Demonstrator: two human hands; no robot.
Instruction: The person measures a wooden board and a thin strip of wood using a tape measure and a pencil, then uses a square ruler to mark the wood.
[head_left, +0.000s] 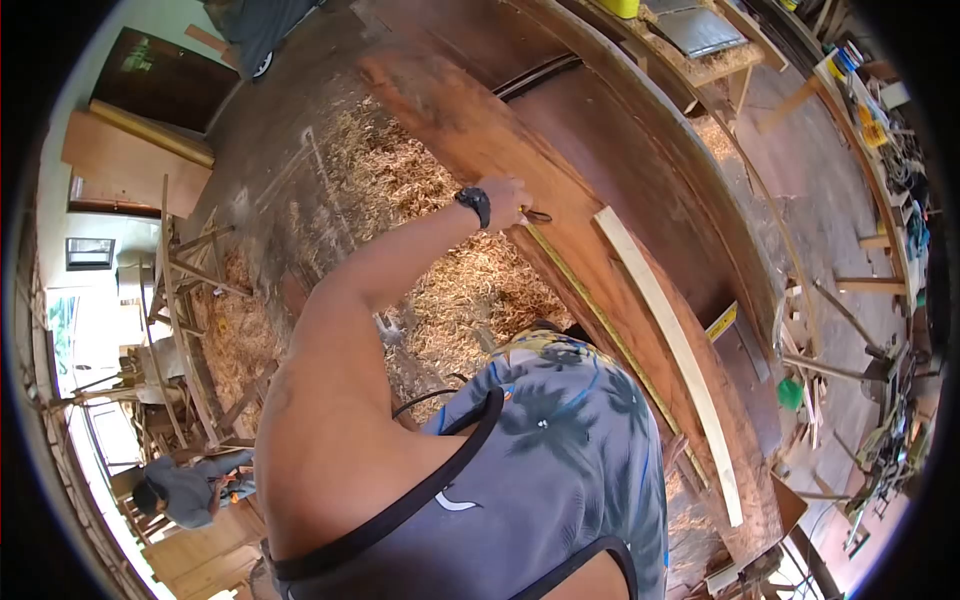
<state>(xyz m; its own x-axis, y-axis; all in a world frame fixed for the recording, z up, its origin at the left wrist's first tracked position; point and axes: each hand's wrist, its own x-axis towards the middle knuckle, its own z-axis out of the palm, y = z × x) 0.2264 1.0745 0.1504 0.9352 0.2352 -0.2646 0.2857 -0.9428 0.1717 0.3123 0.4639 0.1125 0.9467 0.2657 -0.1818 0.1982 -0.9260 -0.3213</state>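
A long reddish-brown wooden plank lies slantwise in front of me. A yellow measuring tape is stretched along its near edge. My left hand, with a black watch on the wrist, is closed on the tape's far end; a small dark loop sticks out beside the fingers. Mostly hidden by my shirt, my right hand is at the near part of the tape; its grip cannot be made out. A pale narrow wooden strip lies on the plank, right of the tape.
Wood shavings cover the floor left of the plank. A yellow-marked tool lies beyond the pale strip. A small bench stands at the upper right, and a cluttered worktable farther right. Another person is at the lower left.
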